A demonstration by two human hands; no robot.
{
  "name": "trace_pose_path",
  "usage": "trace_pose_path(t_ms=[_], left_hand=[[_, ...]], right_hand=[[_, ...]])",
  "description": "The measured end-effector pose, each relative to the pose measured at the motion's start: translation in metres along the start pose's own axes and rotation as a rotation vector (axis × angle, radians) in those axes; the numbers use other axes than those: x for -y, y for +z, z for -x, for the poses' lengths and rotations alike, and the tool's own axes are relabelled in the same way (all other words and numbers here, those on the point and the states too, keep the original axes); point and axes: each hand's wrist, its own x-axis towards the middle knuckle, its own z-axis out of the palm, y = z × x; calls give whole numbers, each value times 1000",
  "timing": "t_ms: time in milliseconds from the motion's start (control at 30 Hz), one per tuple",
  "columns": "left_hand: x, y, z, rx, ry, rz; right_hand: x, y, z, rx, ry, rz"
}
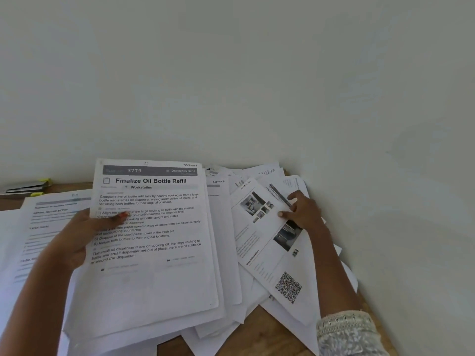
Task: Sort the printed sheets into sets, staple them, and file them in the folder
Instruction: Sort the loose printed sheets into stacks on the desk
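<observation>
- On the wooden worktop (257, 327), loose printed sheets (231, 278) lie fanned out.
- Left hand (77, 235) grips the "Finalize Oil Bottle Refill" set (154, 278), thumb on its front.
- Right hand (303, 211) touches a photo sheet (270, 253); whether it pinches it, I cannot tell.
- Dark yellow-tabbed stack (28, 187) lies far left.

Left grip (77, 235), right grip (304, 211) (both curled)

wooden table (257, 332) | white wall (257, 73) behind and right
</observation>
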Motion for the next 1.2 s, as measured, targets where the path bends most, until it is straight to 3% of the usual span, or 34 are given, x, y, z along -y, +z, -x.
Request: trace_pose_path(t_ms=[267, 367, 600, 1200], left_hand=[[-1, -8, 3, -38, 18, 10], [-1, -15, 2, -45, 22, 36], [-4, -7, 6, -24, 40, 89], [-4, -17, 17, -39, 74, 135]], right_hand=[[-7, -26, -5, -368, -14, -256], [-6, -32, -3, -430, -1, -369], [-1, -24, 0, -394, -4, -609], [56, 38, 20, -177, -119, -803]])
